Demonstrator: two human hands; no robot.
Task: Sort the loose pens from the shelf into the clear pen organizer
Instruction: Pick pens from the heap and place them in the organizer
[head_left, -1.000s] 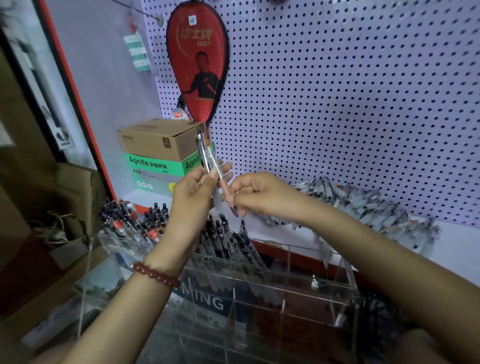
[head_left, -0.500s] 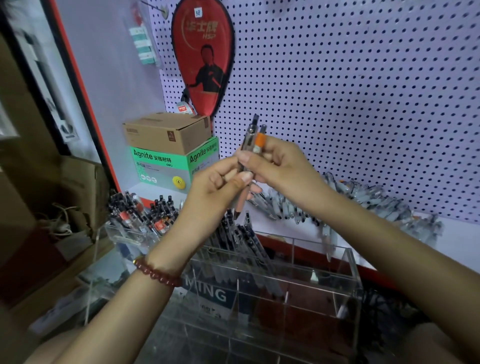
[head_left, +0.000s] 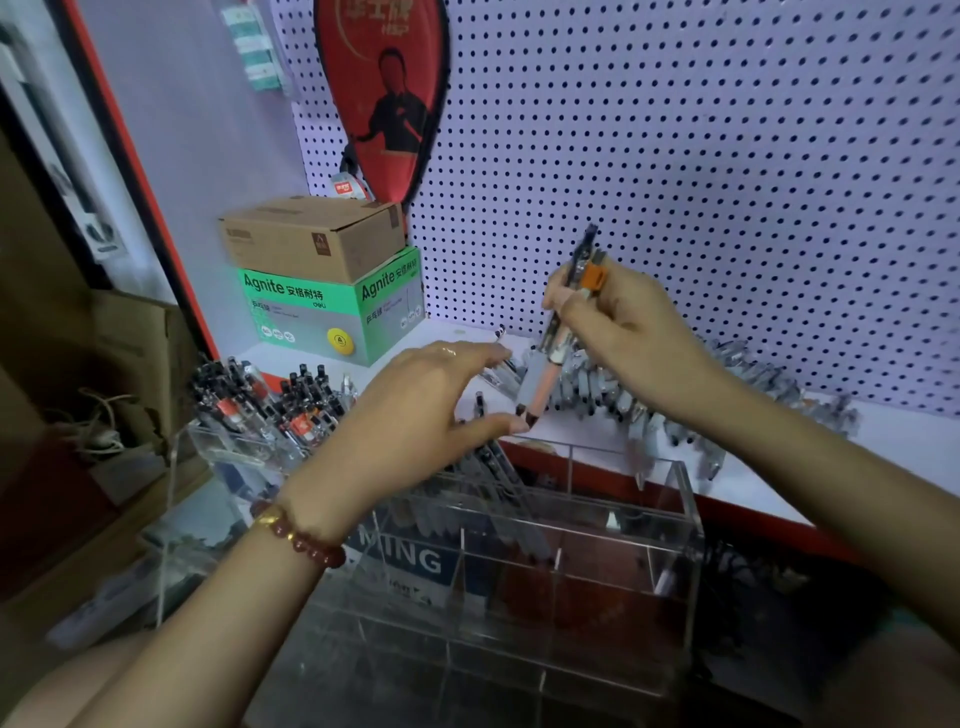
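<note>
Gripping two pens (head_left: 540, 382) in a curled fist, the right hand (head_left: 639, 343) holds them tilted, tips down, above the clear pen organizer (head_left: 680, 519). The left hand (head_left: 415, 410) is relaxed with fingers extended, holding nothing, its thumb tip at the pens' lower ends. More loose pens (head_left: 753, 384) lie in a row on the shelf (head_left: 909, 447) behind.

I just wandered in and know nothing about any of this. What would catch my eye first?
The right hand, mid-frame, grips a bunch of pens nearly upright, one with an orange clip, while the left hand spreads open beside their tips. Below stands the clear pen organizer; behind, a heap of loose pens lies along the white shelf. A red racket cover hangs on the pegboard above.
</note>
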